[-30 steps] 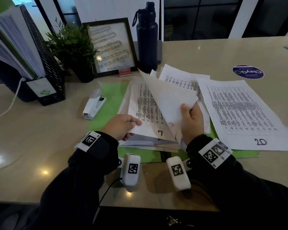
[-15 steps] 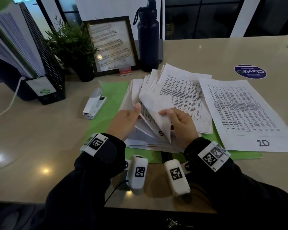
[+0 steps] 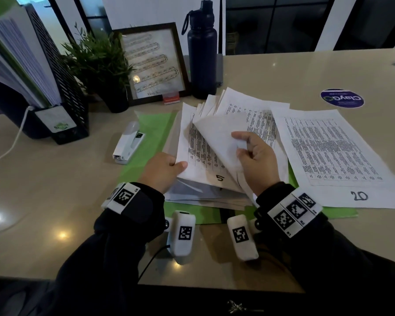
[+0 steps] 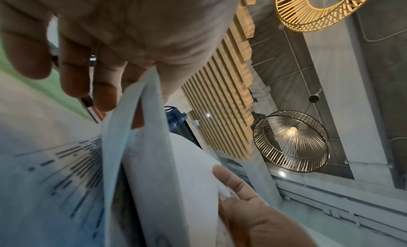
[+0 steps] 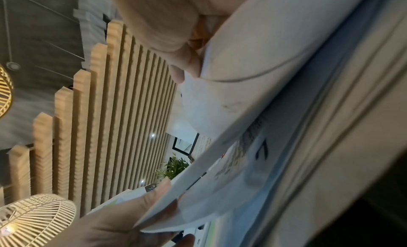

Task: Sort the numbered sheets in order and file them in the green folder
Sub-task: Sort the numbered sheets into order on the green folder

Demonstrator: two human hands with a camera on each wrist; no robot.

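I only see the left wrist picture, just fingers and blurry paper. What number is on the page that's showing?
Observer: The head view shows a handwritten 5 on the uncovered sheet.
Operator: Is any page set aside?
Observer: Yes, the sheet marked 20 lies flat to the right of the pile, partly on the green folder.
Operator: Any other numbers?
Observer: The right wrist view shows a 7 on another sheet.

The counter point(image 3: 283, 71) looked glossy and smooth, mirroring ceiling lights. The printed sheets point(image 3: 328, 151) were thin matt paper, slightly creased, over a smooth green folder point(image 3: 151, 131). The stapler point(image 3: 128, 143) was shiny white plastic.
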